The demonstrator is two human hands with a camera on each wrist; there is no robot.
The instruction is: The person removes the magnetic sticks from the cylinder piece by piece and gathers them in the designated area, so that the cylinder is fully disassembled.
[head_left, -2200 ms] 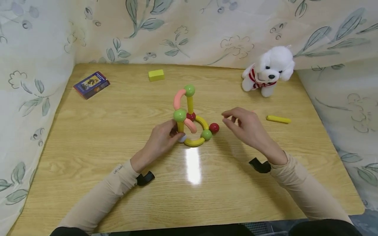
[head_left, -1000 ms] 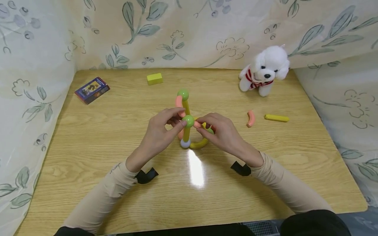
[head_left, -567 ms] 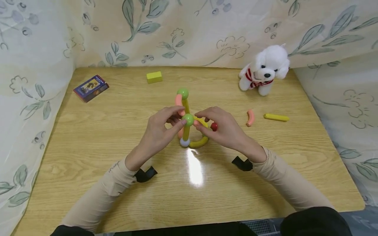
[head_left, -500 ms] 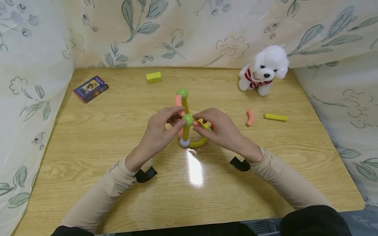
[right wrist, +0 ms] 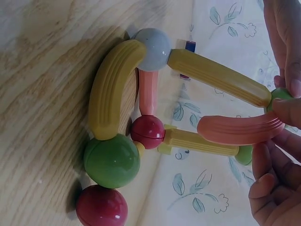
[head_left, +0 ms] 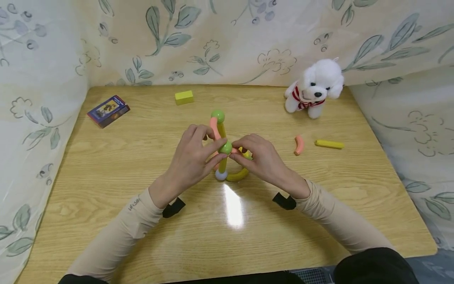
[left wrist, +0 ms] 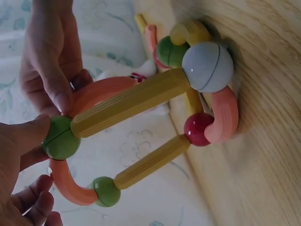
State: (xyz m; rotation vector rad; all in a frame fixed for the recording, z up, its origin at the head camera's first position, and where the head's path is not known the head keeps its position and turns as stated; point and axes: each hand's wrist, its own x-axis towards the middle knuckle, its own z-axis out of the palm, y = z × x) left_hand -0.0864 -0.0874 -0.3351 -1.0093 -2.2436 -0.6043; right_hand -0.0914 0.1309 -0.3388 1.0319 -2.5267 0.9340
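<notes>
A frame of magnetic balls and sticks stands on the wooden table [head_left: 198, 236]. My left hand [head_left: 188, 156] pinches the near upper green ball [left wrist: 61, 136] between thumb and finger. Right beside it, my right hand [head_left: 264, 159] pinches a curved pink stick [right wrist: 240, 130], one end at that ball, the other end free. Beneath the ball a straight yellow stick [left wrist: 131, 101] runs down to a pale ball [head_left: 221, 174]. Another pink curve [left wrist: 73, 186] leads to the far upper green ball [head_left: 218, 116]. Low down are a red ball [right wrist: 147, 132], a green ball [right wrist: 112, 160] and an outer red ball [right wrist: 101, 205].
To the right lie a loose pink curved stick [head_left: 299, 145] and a yellow straight stick [head_left: 329, 144]. Toward the back are a blue card box [head_left: 108, 111], a yellow block [head_left: 184, 98] and a white plush dog [head_left: 315, 88]. Patterned cloth [head_left: 241, 47] hangs behind.
My right hand has come left from beside the frame and now pinches the pink stick. My left hand has moved from the yellow stick's lower part up to the green ball.
</notes>
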